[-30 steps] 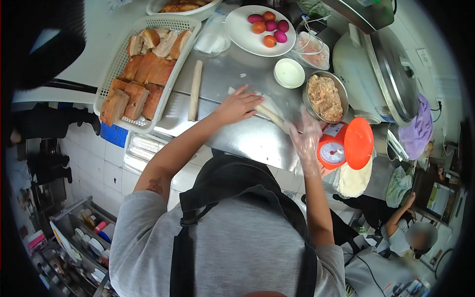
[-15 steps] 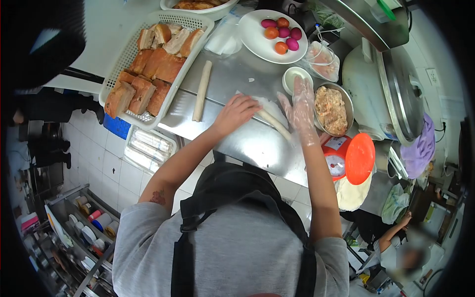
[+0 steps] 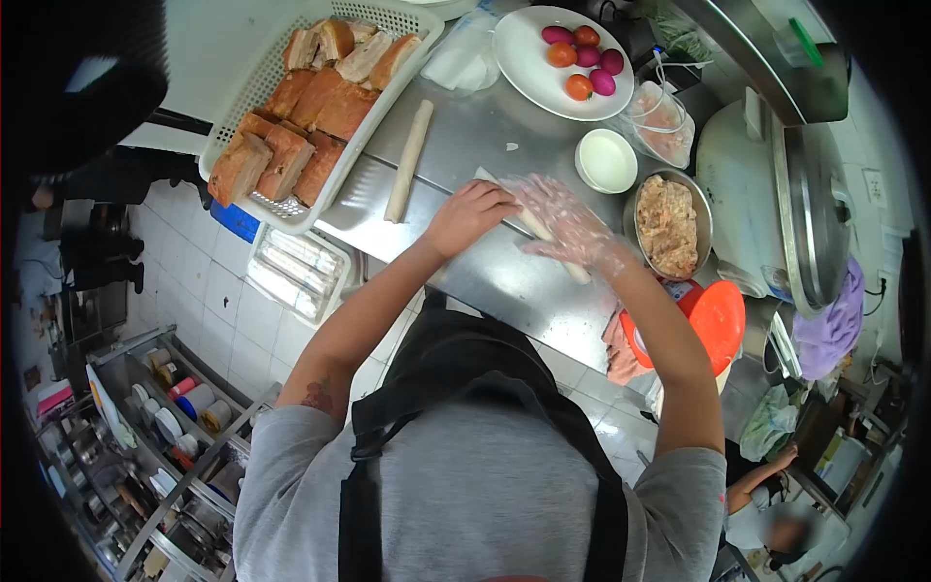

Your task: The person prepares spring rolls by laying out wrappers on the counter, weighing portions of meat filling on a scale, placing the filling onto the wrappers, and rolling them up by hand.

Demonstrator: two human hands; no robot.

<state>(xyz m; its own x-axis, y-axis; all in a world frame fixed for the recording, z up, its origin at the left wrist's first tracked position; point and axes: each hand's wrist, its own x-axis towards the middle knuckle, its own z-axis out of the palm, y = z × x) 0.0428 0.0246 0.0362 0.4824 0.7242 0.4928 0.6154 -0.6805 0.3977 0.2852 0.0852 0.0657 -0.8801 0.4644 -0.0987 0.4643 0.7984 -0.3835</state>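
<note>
A pale thin roll [image 3: 536,225] lies on the steel table under my two hands. My left hand [image 3: 472,215] is bare, its fingers bent together over the roll's upper left end. In a clear plastic glove, my right hand [image 3: 562,221] rests across the roll with its fingers spread. A second pale roll [image 3: 409,161] lies by itself to the left. Right of my hands are a small white bowl [image 3: 606,161] with pale liquid and a metal bowl [image 3: 667,223] of minced filling.
A white basket [image 3: 367,136] of roasted meat slabs stands at the left. Behind is a white plate [image 3: 524,60] with red and orange balls. The red scale [image 3: 720,325] sits near my right forearm, beside a large lidded pot [image 3: 742,184]. A co-worker [image 3: 766,504] is at the lower right.
My right hand has moved from the small white bowl down to the roll and now lies over it. My left hand stays by the roll's end. The whole view has shifted a little.
</note>
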